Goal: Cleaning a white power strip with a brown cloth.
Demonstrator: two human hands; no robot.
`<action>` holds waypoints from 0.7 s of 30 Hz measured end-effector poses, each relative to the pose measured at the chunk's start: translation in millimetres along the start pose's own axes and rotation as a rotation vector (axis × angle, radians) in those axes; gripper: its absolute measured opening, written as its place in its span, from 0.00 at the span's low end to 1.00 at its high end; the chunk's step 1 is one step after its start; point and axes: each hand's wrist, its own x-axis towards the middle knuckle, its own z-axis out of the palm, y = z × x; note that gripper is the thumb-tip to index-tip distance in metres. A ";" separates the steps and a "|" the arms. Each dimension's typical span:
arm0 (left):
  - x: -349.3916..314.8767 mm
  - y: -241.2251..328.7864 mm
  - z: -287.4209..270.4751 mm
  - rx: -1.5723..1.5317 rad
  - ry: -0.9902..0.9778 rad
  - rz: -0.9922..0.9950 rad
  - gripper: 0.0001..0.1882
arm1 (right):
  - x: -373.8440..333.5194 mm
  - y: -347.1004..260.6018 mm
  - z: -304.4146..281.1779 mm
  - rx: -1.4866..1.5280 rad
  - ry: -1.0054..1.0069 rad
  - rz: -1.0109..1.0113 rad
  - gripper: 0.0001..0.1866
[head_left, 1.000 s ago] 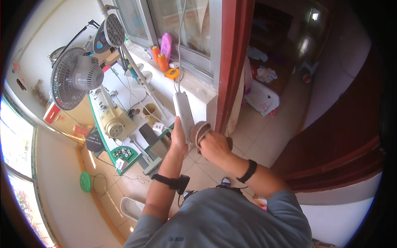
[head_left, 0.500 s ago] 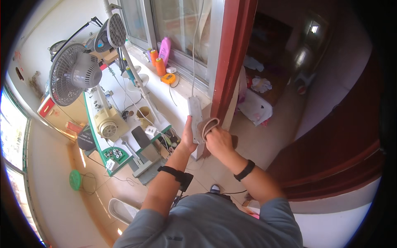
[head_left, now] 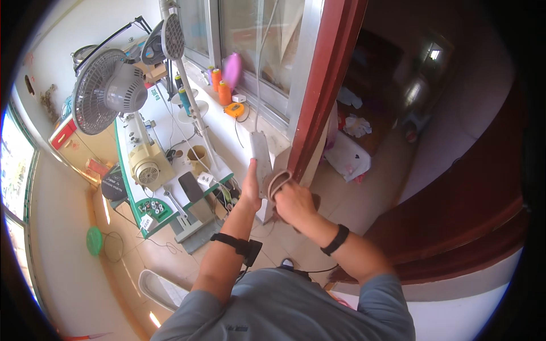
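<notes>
"While the left hand [head_left: 250,186] grips the power strip [head_left: 260,162], what is the right hand [head_left: 294,200] about?"

"It clutches a bunched cloth [head_left: 278,181] at the strip's lower part. I'd call this step wiping the casing."

"Where exactly is the strip?"

"Up in front of the body, slightly tilted, before the end of the sill [head_left: 277,140] and left of the red door frame [head_left: 321,96]. Its cord [head_left: 259,85] rises past the window [head_left: 244,34]."

"And the next move?"

"As I judge it, that calls for a firm left hold, the cloth pressed flat along the face, and no tugging on the cord. Turning the strip would bring its far side within reach. If it's live, damp would be a risk; I can't tell whether the cloth is wet."

"What else can't you make out?"

"Most left fingers are behind the strip and the right fingertips are buried in cloth, so the pressure is anyone's guess. Whether cloth and strip actually touch is unclear. The sockets are too faint to count, and the upper edge cuts off the cord. The pink bottle [head_left: 232,69] is blurred, the far room [head_left: 387,74] mostly too dark to read."
</notes>
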 end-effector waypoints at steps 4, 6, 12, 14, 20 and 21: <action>-2.4 -0.7 -11.4 0.136 0.076 0.086 0.45 | 6.7 -0.6 -5.4 0.037 -0.054 0.102 0.07; 0.0 3.3 -17.0 0.169 0.080 0.110 0.45 | -7.9 -17.1 -9.4 0.098 -0.088 0.058 0.06; -28.0 21.5 5.2 0.136 0.012 0.133 0.42 | 9.8 3.9 -15.6 0.212 -0.060 0.290 0.11; -41.7 34.6 7.9 0.035 -0.259 0.005 0.36 | 4.1 12.2 -8.3 0.653 0.242 0.431 0.14; -67.5 42.8 35.0 0.019 -0.261 0.039 0.33 | -22.3 6.5 -13.1 1.210 0.333 0.559 0.14; -68.1 42.9 33.7 0.030 -0.280 0.049 0.33 | -24.9 4.7 -15.1 1.234 0.361 0.565 0.14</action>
